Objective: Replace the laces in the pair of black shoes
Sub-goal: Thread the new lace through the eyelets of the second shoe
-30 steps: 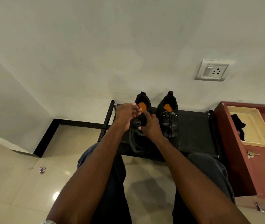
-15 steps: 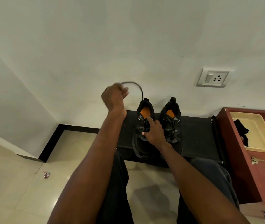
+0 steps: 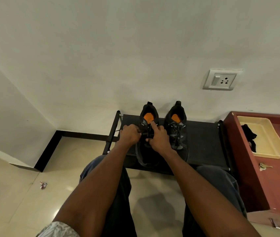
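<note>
Two black shoes with orange insoles stand side by side on a low black rack (image 3: 204, 144), heels toward the wall. My left hand (image 3: 129, 136) is at the left side of the left shoe (image 3: 148, 117), fingers curled and pinching its dark lace (image 3: 118, 130), whose end sticks out to the left. My right hand (image 3: 159, 139) rests on the same shoe's lacing, index finger stretched onto the tongue, the other fingers curled at the eyelets. The right shoe (image 3: 176, 127) is laced with a dark lace and untouched.
A dark red cabinet (image 3: 272, 177) stands to the right, carrying a cream tray (image 3: 270, 147) with a black cloth (image 3: 248, 135), and keys (image 3: 264, 166). A wall socket (image 3: 221, 79) is above. A small wrapper (image 3: 43, 185) lies on the tiled floor. My knees frame the rack's front.
My left hand, raised high with the lace pulled up half a second ago, has come back down to the left shoe's side. My right hand stayed on the shoe.
</note>
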{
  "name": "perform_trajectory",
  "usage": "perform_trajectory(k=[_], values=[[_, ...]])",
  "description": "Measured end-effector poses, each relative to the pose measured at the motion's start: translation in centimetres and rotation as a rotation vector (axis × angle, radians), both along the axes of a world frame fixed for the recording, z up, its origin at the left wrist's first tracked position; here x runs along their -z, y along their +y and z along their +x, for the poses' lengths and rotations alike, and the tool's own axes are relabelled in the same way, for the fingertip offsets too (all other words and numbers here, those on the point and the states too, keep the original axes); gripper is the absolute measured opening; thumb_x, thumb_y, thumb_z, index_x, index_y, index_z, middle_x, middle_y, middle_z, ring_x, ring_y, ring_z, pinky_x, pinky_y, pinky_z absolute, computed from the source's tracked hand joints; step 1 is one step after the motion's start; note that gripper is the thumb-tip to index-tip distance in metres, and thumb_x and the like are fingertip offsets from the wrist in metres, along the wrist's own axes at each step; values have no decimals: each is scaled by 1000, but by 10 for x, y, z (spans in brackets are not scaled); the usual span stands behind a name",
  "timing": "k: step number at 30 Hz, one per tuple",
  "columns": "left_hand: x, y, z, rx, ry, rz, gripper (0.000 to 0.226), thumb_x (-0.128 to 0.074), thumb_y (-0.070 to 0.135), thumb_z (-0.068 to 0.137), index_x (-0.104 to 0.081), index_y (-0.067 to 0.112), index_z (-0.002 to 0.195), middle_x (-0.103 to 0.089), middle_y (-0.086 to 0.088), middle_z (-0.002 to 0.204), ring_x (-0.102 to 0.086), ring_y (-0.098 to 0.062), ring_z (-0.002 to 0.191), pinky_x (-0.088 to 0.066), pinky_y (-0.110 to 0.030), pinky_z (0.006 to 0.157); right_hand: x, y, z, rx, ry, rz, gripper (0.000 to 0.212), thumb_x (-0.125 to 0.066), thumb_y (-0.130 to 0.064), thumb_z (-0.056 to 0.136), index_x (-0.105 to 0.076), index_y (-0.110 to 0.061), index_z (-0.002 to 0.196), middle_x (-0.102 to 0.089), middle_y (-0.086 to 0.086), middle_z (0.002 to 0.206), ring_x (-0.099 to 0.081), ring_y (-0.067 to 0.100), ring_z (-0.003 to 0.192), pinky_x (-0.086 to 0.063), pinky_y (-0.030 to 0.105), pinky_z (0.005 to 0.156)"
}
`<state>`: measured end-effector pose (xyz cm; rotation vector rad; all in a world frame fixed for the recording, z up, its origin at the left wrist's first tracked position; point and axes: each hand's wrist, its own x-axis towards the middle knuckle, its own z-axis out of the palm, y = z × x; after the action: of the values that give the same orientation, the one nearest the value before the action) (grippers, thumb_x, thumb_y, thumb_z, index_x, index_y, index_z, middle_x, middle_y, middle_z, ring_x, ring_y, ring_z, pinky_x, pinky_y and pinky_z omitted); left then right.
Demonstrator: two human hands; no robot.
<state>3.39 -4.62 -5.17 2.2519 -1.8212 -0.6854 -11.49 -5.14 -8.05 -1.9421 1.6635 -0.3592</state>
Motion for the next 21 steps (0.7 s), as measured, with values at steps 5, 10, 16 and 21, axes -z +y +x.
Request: perform_trajectory(k=[5, 10, 16, 21], values=[[-15, 1, 4, -124, 375, -89, 17, -64, 24, 95, -69, 14, 81, -71, -2, 76, -63, -13, 73, -52, -34, 78, -1, 2, 0, -11, 4, -2, 84, -71, -28, 91, -19, -30, 157, -36, 16, 145, -36, 38, 132, -38, 53, 107], [-53, 4, 2, -331, 755, -277, 14, -57, 15, 97, -63, 14, 110, -60, -2, 71, -50, -10, 54, -41, -24, 51, -2, 5, 0, -11, 28, -14, 82, -70, -29, 92, -19, -30, 156, -36, 16, 144, -37, 38, 131, -39, 54, 105], [-134, -8, -2, -477, 1045, -639, 19, -55, 6, 90, -68, 19, 94, -56, 2, 70, -44, -8, 55, -33, -21, 48, 0, 8, 1, -28, 42, -20, 82, -68, -28, 93, -17, -29, 157, -22, 16, 154, -28, 40, 140, -36, 55, 111], [-192, -9, -4, -441, 1222, -775, 16, -56, 4, 93, -66, 15, 96, -45, 3, 60, -33, -8, 46, -26, -22, 43, 0, 7, 0, -36, 59, 2, 83, -65, -26, 95, -13, -30, 159, -14, 14, 161, -26, 41, 143, -38, 54, 109]])
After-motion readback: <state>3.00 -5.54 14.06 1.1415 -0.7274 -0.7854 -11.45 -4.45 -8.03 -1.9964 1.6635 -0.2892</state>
